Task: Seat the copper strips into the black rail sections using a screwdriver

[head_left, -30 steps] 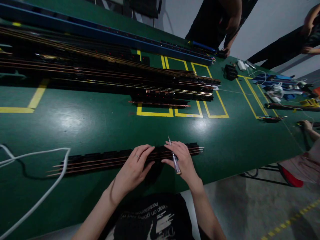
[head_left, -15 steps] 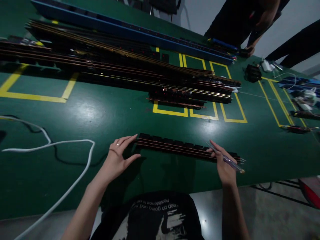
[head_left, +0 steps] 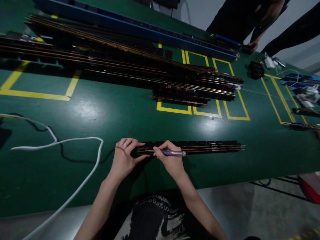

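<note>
Along the near edge of the green counter [head_left: 100, 113], straight before the person, a short black strip [head_left: 200, 147] with copper rails is lying flat, running left to right. The left hand [head_left: 123, 158] is clasping the strip's left end, fingers on top and thumb at the near side, pinning it down. The right hand [head_left: 170, 160], just to the right on the same strip, is gripping a slim clear-handled screwdriver [head_left: 167, 152], which is lying along the rails with its tip pointing at the left end.

Judging by this, the work is sitting at the strip's left end, with the whole right stretch yet to be gone over; whether anything there is already finished is too small to tell.

Beyond the strip, a pile of long strips [head_left: 125, 66] is lying across yellow tape boxes [head_left: 172, 110]. Left of the strip a white cable [head_left: 75, 141] is looping. Far beyond its right end, another person's hand [head_left: 253, 45] is touching the counter.
</note>
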The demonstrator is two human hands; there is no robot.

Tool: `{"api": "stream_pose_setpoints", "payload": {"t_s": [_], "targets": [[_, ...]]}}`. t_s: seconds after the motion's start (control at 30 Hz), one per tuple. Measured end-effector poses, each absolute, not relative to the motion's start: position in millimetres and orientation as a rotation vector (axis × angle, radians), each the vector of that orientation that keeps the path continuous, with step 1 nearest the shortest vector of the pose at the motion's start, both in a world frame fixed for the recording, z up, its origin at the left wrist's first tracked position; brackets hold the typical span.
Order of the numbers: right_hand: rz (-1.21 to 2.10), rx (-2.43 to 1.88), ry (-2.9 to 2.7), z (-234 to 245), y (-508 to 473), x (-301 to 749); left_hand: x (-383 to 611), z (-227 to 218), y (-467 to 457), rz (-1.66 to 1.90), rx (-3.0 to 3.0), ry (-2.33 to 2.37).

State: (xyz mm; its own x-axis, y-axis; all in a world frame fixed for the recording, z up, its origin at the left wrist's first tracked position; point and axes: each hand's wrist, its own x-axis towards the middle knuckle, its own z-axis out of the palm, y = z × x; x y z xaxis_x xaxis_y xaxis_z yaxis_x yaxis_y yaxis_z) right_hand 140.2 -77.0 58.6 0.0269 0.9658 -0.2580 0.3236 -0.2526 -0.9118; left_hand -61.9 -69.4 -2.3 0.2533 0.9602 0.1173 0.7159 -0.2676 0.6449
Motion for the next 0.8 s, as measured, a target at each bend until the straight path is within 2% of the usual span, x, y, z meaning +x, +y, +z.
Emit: {"api": "stream_pose_setpoints", "payload": {"t_s": [0.2, 0.43, 0.63, 0.8], "targets": [[1.258, -1.661, -1.379, 61, -72, 126, -63, -2, -70, 0.687, 2.117, 1.496], [1.108, -1.814, -1.275, 54, -79, 158, -64, -10, -69, 0.704, 2.147, 1.527], [1.043, -1.837, -1.377, 53, -79, 160, -51, 23, -68, 0.626, 2.262, 1.531], [1.040, -1.851, -1.347, 51, -82, 158, -12, 38, -70, 0.582, 2.327, 1.274]]}}
